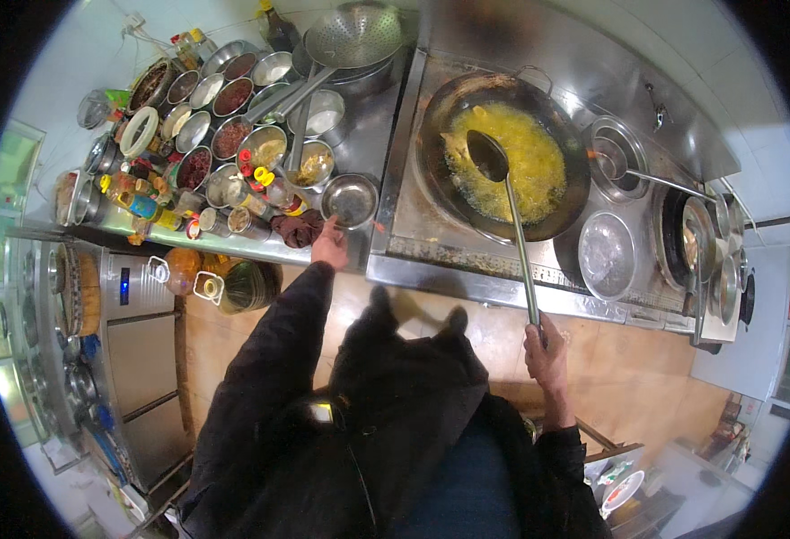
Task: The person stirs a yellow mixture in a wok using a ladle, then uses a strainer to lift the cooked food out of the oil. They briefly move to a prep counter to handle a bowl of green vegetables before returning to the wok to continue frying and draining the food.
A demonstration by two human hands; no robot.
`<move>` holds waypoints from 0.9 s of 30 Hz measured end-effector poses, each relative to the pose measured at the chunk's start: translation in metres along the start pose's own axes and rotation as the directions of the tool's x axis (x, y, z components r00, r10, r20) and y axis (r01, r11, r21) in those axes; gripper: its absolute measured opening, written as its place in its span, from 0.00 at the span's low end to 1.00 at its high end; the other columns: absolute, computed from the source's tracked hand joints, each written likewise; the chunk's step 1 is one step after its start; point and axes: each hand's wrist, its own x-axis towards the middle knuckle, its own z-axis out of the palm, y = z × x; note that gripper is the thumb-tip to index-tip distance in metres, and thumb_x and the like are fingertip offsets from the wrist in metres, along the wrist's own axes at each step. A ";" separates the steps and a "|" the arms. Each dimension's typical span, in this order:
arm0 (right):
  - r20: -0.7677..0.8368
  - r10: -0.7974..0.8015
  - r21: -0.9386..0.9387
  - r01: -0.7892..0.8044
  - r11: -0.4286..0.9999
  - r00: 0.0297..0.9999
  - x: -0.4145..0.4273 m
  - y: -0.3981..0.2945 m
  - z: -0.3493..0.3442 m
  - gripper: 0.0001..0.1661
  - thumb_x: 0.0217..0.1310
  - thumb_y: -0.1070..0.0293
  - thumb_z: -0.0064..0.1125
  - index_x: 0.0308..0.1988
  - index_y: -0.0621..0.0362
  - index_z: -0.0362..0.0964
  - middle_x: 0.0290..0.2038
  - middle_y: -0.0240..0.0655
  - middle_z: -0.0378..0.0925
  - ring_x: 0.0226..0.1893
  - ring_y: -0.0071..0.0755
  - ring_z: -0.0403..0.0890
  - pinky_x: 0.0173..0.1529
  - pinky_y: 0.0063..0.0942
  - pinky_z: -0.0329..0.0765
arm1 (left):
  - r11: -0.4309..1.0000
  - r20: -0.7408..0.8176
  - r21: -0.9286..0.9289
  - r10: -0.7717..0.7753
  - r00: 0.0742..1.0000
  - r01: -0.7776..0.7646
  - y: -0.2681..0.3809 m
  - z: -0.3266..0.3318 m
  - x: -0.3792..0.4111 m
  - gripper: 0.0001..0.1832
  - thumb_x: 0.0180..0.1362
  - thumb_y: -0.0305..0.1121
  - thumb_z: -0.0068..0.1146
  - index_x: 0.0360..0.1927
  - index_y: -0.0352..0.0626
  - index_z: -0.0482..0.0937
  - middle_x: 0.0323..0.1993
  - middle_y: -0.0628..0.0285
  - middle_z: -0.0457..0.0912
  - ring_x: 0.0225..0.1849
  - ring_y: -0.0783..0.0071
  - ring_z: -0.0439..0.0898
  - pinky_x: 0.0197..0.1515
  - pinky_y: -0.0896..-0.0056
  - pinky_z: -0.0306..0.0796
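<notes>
My right hand (546, 356) grips the handle end of a long metal wok ladle (517, 242). The ladle's dark bowl hangs over a large black wok (573, 202), where yellow oil (533, 158) bubbles around pale fried pieces (455, 145). At the counter's front edge, my left hand (331, 244) reaches to the near rim of a small steel bowl (349, 199). Whether its fingers grip that rim is not clear. A crumpled dark cloth (297, 229) lies just left of this hand.
Steel seasoning pots (233, 96) and sauce bottles (145, 209) crowd the left counter. Behind them, a perforated strainer (354, 37) rests on a pan. Right of the wok stand a steel basin (607, 256) and a ladle in a pot (614, 158). Oil jugs (250, 286) stand below the counter.
</notes>
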 end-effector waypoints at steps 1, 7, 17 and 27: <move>0.024 0.043 -0.009 -0.042 0.999 0.999 -0.007 -0.014 -0.005 0.26 0.69 0.66 0.52 0.63 0.62 0.66 0.20 0.20 0.65 0.17 0.13 0.63 0.21 0.18 0.61 | 0.998 0.057 -0.050 -0.046 0.997 0.049 0.012 -0.004 0.001 0.29 0.59 0.26 0.54 0.66 0.46 0.67 0.48 0.55 0.82 0.34 0.61 0.85 0.32 0.60 0.78; 0.080 0.217 -0.214 -0.196 0.957 0.973 -0.019 -0.074 -0.016 0.27 0.69 0.63 0.53 0.64 0.57 0.66 0.19 0.22 0.67 0.17 0.15 0.66 0.18 0.21 0.63 | 0.951 0.033 -0.286 -0.112 0.993 0.117 -0.009 0.001 0.019 0.16 0.56 0.25 0.55 0.49 0.43 0.80 0.44 0.59 0.84 0.40 0.65 0.85 0.40 0.63 0.78; 0.077 0.092 -0.364 -0.058 0.929 0.993 0.027 -0.076 -0.016 0.24 0.69 0.55 0.53 0.61 0.52 0.68 0.19 0.30 0.71 0.15 0.22 0.69 0.19 0.26 0.68 | 0.889 -0.069 -0.442 -0.166 0.984 0.119 0.024 -0.056 -0.129 0.12 0.59 0.19 0.55 0.46 0.43 0.74 0.35 0.63 0.80 0.32 0.75 0.82 0.19 0.75 0.74; -0.215 -0.516 -0.421 0.398 0.815 0.829 0.082 -0.009 0.011 0.23 0.66 0.65 0.58 0.58 0.61 0.69 0.19 0.42 0.69 0.18 0.32 0.69 0.26 0.33 0.68 | 0.678 -0.149 -0.648 -0.559 0.816 0.346 -0.042 -0.064 -0.310 0.09 0.62 0.21 0.54 0.44 0.44 0.71 0.33 0.61 0.78 0.27 0.72 0.83 0.18 0.75 0.74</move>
